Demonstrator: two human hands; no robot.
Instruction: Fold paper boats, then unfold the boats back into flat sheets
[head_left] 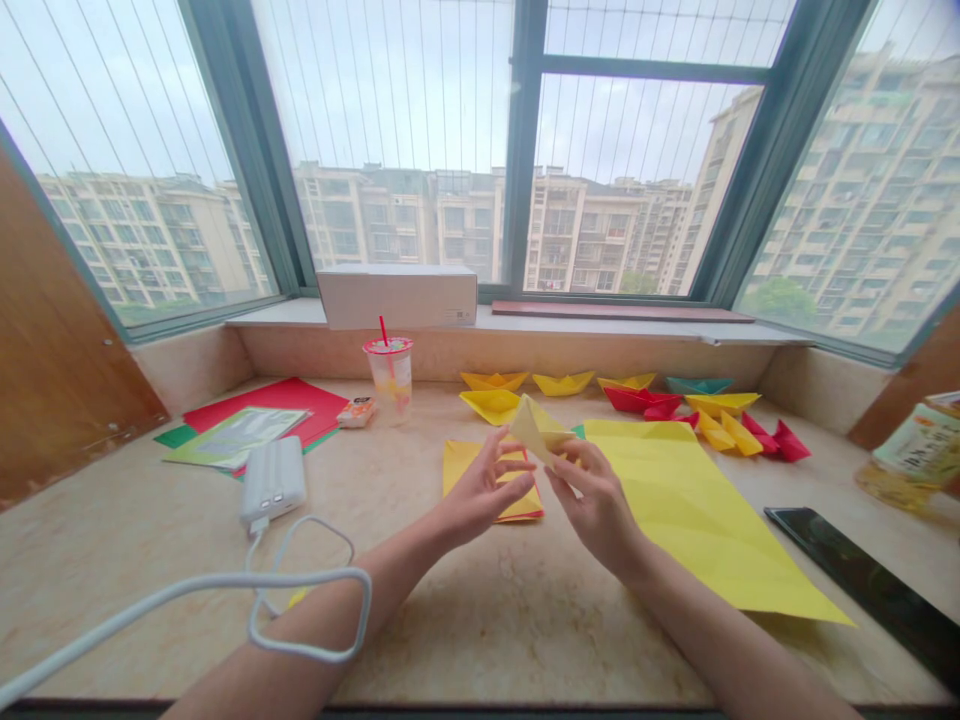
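Folded yellow paper: raised above the surface, between both hands.
Right hand: pinching its lower right edge.
Left hand: fingers loosely apart beside it; contact hard to tell.
Crease: could skew or tear under an uneven pull.
White cable: looping over the left forearm in view; could snag, tugging the power bank.
Bottle label: carrying dark characters, too blurred to read.
Orange packet: showing dark print, illegible.
White box: bearing tiny marks, unreadable.

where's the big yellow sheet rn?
Head view, right of centre: the big yellow sheet lies on the counter, between the right hand and the black phone.
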